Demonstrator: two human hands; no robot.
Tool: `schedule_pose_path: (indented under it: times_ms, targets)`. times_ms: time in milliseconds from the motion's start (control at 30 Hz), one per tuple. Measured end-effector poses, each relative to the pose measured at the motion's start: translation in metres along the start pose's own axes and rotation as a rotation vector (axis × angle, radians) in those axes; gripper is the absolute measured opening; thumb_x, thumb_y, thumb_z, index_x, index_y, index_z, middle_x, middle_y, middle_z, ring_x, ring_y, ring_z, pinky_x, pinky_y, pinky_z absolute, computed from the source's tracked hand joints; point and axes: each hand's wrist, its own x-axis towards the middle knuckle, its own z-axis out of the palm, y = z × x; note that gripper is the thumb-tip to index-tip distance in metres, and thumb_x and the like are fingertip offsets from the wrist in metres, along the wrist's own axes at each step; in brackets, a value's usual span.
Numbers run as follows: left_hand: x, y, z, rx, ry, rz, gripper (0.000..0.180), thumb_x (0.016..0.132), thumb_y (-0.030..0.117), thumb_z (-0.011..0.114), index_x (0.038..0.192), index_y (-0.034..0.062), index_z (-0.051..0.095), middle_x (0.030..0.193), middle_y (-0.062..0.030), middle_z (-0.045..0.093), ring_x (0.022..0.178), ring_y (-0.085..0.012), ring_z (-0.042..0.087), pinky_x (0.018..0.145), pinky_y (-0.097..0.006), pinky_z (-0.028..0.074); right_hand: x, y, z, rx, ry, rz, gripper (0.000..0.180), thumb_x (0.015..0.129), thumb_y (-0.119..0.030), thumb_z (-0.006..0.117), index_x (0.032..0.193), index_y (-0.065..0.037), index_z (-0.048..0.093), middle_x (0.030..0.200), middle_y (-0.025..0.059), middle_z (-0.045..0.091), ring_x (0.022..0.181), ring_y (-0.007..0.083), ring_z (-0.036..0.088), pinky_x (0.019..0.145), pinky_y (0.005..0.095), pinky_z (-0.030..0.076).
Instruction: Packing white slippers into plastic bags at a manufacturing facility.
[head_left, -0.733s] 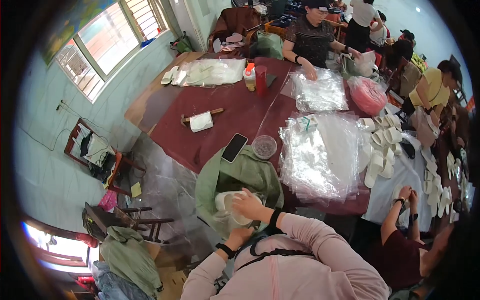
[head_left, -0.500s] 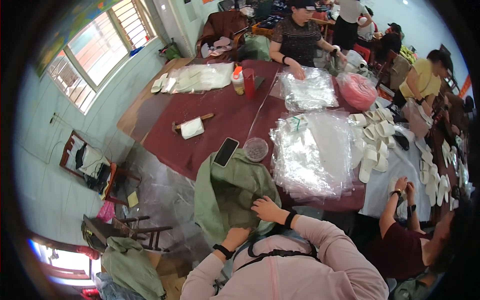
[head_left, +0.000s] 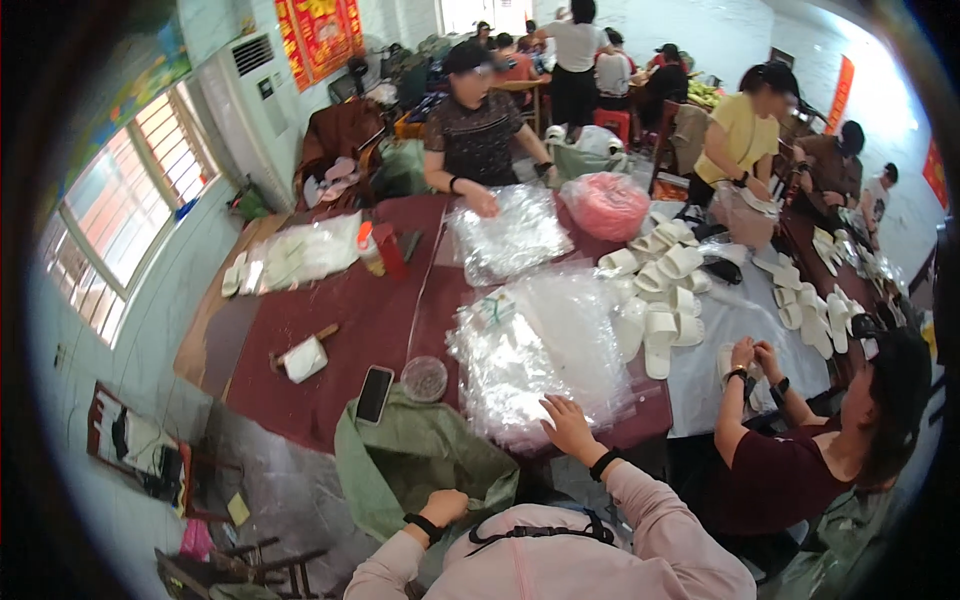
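Observation:
My left hand [head_left: 446, 507] is closed at the near rim of a green woven sack [head_left: 362, 470], gripping its edge. The sack's mouth gapes against the table's front edge. Over the near edge of a stack of clear plastic bags [head_left: 545, 345], my right hand [head_left: 568, 428] reaches with its fingers apart and nothing in them. Whether its fingertips touch the bags I cannot tell. A phone [head_left: 374, 395] lies by the sack's far rim, beside a round clear tub [head_left: 424, 379] of small pieces.
White slippers [head_left: 660, 335] cover the table's right part. A person [head_left: 790, 440] handles a slipper there; another person [head_left: 470, 135] touches further plastic bags [head_left: 510, 235]. A pink bundle [head_left: 605, 205] and a hammer with a white block [head_left: 304, 358] also lie on the red table [head_left: 290, 320].
My right hand has left the sack and moved right and forward to the plastic bags, fingers spread. My left hand stays at the sack's rim. The view has swung up and right.

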Motion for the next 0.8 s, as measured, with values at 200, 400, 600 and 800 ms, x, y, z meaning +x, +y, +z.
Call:
schedule_pose_path:
  times_ms: [200,400,600,800]
  targets:
    - [0.063,0.021,-0.067,-0.132,0.318,0.213,0.043,0.079,0.026,0.057,0.117,0.0091,0.046,0.124,-0.0213,0.041,0.108,-0.0364,0.045,0.089,-0.044,0.039,-0.029,0.069,0.015,-0.316,-0.297,0.047,0.044,0.086,-0.039,0.045,0.121,-0.013,0.047,0.129,0.0067,0.043,0.12,0.0268,0.037,0.097,0.0525,0.025]
    - [0.112,0.069,-0.129,0.064,0.778,0.196,0.048,0.078,0.027,0.057,0.121,0.0096,0.045,0.127,-0.0213,0.037,0.115,-0.0358,0.037,0.093,-0.044,0.033,-0.038,0.097,0.031,-0.258,-0.411,0.109,0.044,0.087,-0.039,0.041,0.123,-0.013,0.045,0.132,0.007,0.039,0.124,0.0268,0.033,0.099,0.0547,0.023]
    - [0.159,0.085,-0.131,0.095,0.763,0.294,0.045,0.081,0.032,0.053,0.122,0.0146,0.045,0.127,-0.0185,0.04,0.115,-0.0356,0.038,0.092,-0.045,0.033,-0.04,0.096,0.032,-0.258,-0.414,0.095,0.047,0.087,-0.036,0.04,0.127,-0.011,0.04,0.135,0.0078,0.035,0.127,0.0262,0.029,0.101,0.0535,0.019]
    - [0.202,0.067,-0.079,0.183,0.289,0.178,0.041,0.083,0.035,0.048,0.123,0.0241,0.047,0.126,-0.023,0.04,0.112,-0.0416,0.04,0.092,-0.05,0.034,-0.024,0.11,0.012,-0.311,-0.459,0.079,0.05,0.085,-0.036,0.046,0.129,-0.013,0.038,0.138,0.0062,0.032,0.129,0.024,0.026,0.103,0.0513,0.017]
